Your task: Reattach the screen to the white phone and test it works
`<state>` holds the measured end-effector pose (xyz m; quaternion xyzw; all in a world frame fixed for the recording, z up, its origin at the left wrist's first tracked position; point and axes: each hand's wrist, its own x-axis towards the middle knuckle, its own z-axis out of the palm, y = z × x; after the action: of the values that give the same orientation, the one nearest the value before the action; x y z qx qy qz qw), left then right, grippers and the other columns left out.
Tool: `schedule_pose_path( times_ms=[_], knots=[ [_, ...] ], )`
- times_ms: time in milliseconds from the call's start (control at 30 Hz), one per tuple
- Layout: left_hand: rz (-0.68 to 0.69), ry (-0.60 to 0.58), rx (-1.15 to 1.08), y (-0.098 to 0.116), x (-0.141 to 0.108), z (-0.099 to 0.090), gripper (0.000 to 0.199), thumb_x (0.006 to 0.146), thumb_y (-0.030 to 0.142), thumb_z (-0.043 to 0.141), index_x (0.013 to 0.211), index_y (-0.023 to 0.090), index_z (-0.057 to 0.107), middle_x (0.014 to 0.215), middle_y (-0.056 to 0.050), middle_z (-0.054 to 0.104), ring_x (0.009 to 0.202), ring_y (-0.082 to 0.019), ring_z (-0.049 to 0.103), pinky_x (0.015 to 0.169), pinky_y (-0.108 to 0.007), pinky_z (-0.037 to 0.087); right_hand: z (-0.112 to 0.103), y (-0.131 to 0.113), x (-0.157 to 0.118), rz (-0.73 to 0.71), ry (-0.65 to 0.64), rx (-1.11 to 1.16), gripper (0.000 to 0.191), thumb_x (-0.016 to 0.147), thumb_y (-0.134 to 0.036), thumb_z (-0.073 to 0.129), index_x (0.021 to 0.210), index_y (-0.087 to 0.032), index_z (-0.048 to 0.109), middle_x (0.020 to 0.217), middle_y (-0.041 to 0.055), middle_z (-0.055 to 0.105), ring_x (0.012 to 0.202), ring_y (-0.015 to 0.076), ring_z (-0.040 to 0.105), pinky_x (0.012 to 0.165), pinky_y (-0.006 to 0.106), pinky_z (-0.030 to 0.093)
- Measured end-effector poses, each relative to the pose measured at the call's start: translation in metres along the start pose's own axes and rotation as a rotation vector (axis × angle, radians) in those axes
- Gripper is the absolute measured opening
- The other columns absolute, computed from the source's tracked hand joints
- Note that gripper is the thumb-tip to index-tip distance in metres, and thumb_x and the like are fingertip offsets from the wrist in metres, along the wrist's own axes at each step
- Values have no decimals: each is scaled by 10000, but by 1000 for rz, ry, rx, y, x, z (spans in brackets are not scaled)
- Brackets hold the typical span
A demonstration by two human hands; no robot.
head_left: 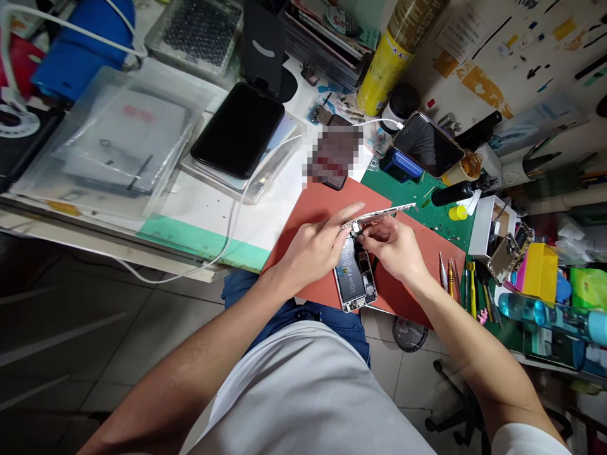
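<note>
An opened phone body [353, 278] lies on the reddish-brown mat [313, 212], its dark battery and inner parts facing up. Above its far end a thin screen panel [379, 215] is raised on edge, seen nearly side-on. My left hand [325, 243] grips the left end of this panel, with the fingers behind it and the thumb in front. My right hand [391, 246] has its fingertips pinched together at the gap between the panel and the phone body. Whatever those fingertips hold is too small to make out.
Screwdrivers [446, 278] and a yellow-handled tool [472, 287] lie right of the mat. Behind it, a phone [428, 145] leans on a blue stand. A black phone [238, 129] rests on a case at left, beside a white cable [232, 221]. A yellow can [386, 69] stands behind.
</note>
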<state>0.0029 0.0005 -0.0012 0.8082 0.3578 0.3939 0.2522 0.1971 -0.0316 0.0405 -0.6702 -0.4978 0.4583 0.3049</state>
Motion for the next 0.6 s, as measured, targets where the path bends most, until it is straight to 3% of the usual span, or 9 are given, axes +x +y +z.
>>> schedule_pose_path(
  times_ms=[367, 600],
  knots=[
    [32, 15, -33, -2, -1, 3, 419, 1059, 184, 496, 1477, 184, 485, 1305, -73, 747, 950, -155, 789, 803, -246, 622, 0, 2, -4, -236, 40, -406, 62, 905, -235, 617, 965, -240, 600, 861, 20, 746, 775, 224, 718, 704, 330, 507],
    [29, -22, -130, -1, -3, 2, 526, 1010, 62, 475, 1511, 217, 446, 1246, -20, 774, 1137, -138, 745, 952, -250, 609, 2, -3, -4, -329, 39, -475, 332, 886, -131, 579, 1200, -223, 637, 1101, 67, 793, 938, 245, 772, 793, 341, 573]
  ],
)
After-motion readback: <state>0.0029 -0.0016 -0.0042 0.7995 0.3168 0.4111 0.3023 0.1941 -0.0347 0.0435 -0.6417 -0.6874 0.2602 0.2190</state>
